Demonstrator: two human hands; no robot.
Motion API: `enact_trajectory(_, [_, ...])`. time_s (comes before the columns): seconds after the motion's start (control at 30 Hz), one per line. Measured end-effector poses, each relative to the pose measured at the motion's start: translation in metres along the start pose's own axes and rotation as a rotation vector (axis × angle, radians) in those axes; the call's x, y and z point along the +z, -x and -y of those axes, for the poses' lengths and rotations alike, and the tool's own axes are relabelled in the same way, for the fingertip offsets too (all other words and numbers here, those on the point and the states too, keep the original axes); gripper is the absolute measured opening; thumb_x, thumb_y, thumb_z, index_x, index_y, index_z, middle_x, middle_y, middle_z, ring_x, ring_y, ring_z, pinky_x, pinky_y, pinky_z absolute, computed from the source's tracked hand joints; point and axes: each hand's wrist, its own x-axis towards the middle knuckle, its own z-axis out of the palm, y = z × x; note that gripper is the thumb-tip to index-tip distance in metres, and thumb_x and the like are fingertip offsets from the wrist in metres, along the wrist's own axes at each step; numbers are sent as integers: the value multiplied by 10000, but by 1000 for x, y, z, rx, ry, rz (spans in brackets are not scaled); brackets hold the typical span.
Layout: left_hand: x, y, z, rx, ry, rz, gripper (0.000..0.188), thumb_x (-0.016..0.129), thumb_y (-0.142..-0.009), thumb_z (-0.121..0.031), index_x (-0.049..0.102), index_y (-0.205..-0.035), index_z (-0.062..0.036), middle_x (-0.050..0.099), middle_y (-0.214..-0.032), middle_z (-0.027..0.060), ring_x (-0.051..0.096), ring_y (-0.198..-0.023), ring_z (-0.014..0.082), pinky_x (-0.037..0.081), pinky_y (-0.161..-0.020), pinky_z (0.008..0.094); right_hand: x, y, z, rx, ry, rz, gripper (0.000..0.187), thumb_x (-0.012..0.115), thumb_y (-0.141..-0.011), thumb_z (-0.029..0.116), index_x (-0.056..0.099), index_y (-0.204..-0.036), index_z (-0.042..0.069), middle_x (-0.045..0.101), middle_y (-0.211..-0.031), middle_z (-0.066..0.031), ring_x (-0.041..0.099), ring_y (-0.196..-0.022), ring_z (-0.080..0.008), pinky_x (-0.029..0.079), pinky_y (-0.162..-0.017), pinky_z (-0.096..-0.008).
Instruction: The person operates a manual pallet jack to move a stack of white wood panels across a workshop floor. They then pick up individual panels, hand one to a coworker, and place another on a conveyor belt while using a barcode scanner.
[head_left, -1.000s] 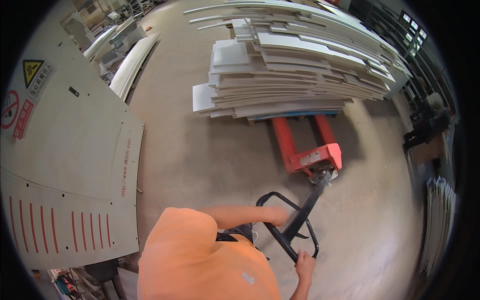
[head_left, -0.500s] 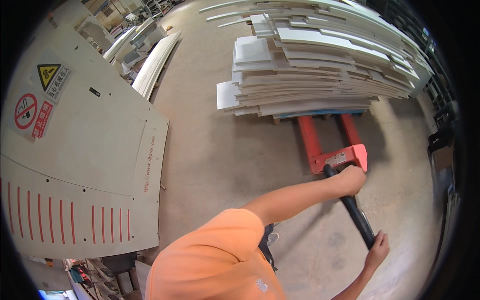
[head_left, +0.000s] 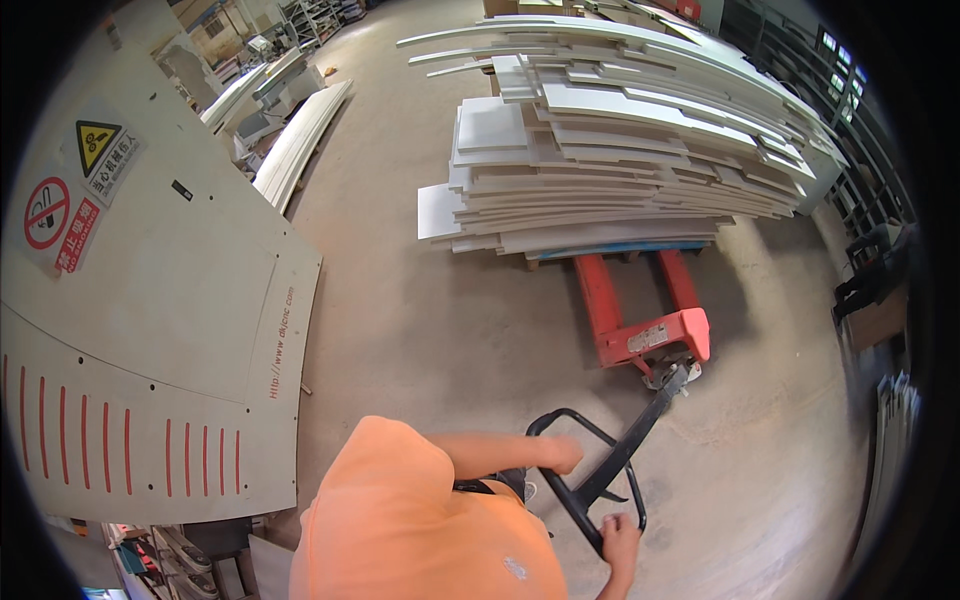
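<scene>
Both fists are closed around the black loop handle of a red pallet jack. My left hand grips the loop toward its far end, while my right hand holds it at the near end. From the loop a black bar slants away to the jack's base. The jack's red forks run under a blue pallet, and their far ends are hidden. Stacked on that pallet are many white boards of uneven lengths, some jutting out at the sides.
A large pale machine cabinet with red slots and warning signs fills the left side. Beyond it, long white panels lie along the floor. Dark racks stand at the far right, with upright sheets nearer me.
The handle has swung left and tilted down toward me, so its loop now shows. Both hands moved with it, still gripping. The view has shifted slightly; the board stack appears lower.
</scene>
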Motion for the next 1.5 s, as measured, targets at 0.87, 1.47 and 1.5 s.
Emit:
enact_trajectory(0.87, [16, 101, 62, -88, 60, 305, 445, 592, -863, -352, 732, -1033, 34, 698, -1075, 268, 657, -1039, 435, 504, -945, 485, 76, 51, 104, 330, 210, 560, 490, 321, -1007, 373, 669, -1063, 33, 713, -1064, -207, 661, -1020, -419, 497, -902, -539])
enact_trajectory(1.47, [-313, 32, 43, 13, -74, -292, 384, 644, -864, -327, 732, -942, 38, 698, -962, 290, 685, -939, 439, 544, -867, 502, -143, -105, 268, 110, 269, -220, 472, 485, -969, 455, 697, -1057, 42, 721, -1000, -207, 678, -967, -387, 527, -854, -487])
enact_trajectory(1.5, [-295, 38, 52, 34, -57, -300, 384, 638, -872, -330, 731, -937, 38, 696, -959, 293, 683, -938, 442, 544, -867, 504, -127, -95, 262, 123, 288, -166, 528, 432, -984, 489, 714, -1044, 46, 726, -997, -199, 683, -968, -388, 531, -859, -489])
